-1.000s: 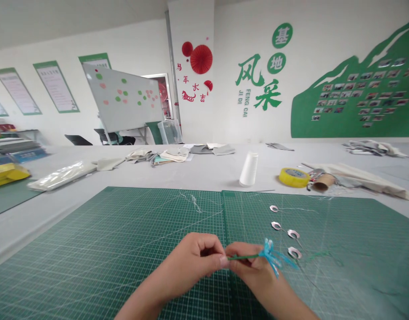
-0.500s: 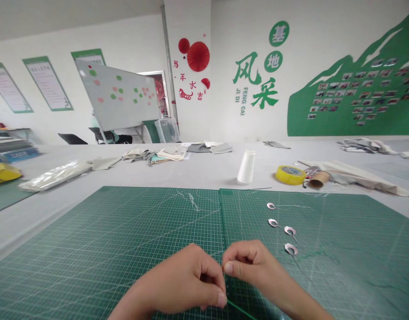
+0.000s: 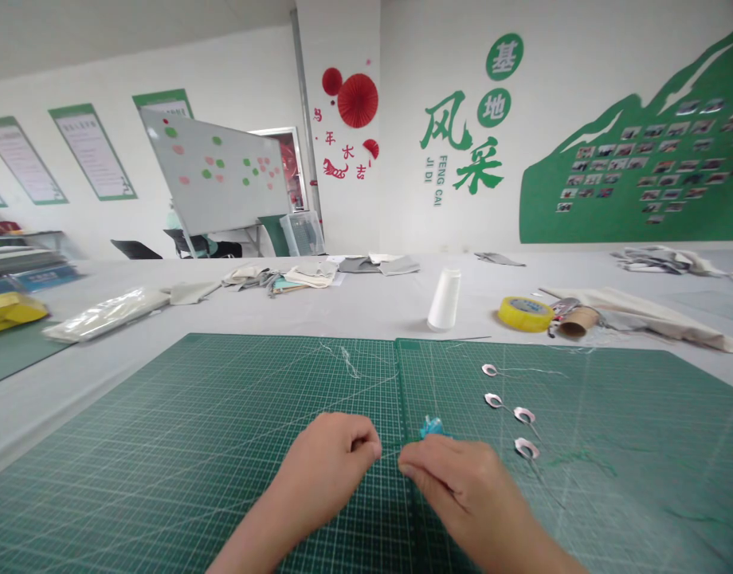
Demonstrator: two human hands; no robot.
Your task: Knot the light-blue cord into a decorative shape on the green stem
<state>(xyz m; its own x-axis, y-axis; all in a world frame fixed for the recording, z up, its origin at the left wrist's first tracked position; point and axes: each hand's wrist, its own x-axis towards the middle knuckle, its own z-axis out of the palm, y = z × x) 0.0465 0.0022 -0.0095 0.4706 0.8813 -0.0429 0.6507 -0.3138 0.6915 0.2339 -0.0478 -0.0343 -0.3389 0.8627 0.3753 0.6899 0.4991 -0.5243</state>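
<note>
- The grey-covered table [image 3: 252, 315] carries the white cone of thread [image 3: 444, 300], the landmark for every place below.
- Green cutting mats [image 3: 271, 391] lie nearer the person than the cone, their dark seam running from close to its foot toward the body.
- The person's right hand [image 3: 462, 478] is nearer than the cone and roughly in line with it, its thumb and forefinger pressed together with no gap between the tips. It appears to have hold of the blue tuft by a stem hidden inside the grip.
- The left hand [image 3: 336, 458] is nearer than the cone and to its left, fingers curled in, thumb meeting forefinger. Whether it pinches a fine strand cannot be told.
- The yellow tape roll [image 3: 525, 314] sits right of the cone, well apart.
- The blue tuft [image 3: 431, 427] shows just beyond the right hand's knuckles, on the near side of the cone. It is probably very light, soft and slightly slippery, its strands easily crushed; the base is likely the safer hold.
- Four pale rings [image 3: 531, 443] with thin tails lie nearer than the cone and to its right. They look light and bendable, best lifted by the tail close to the ring.
</note>
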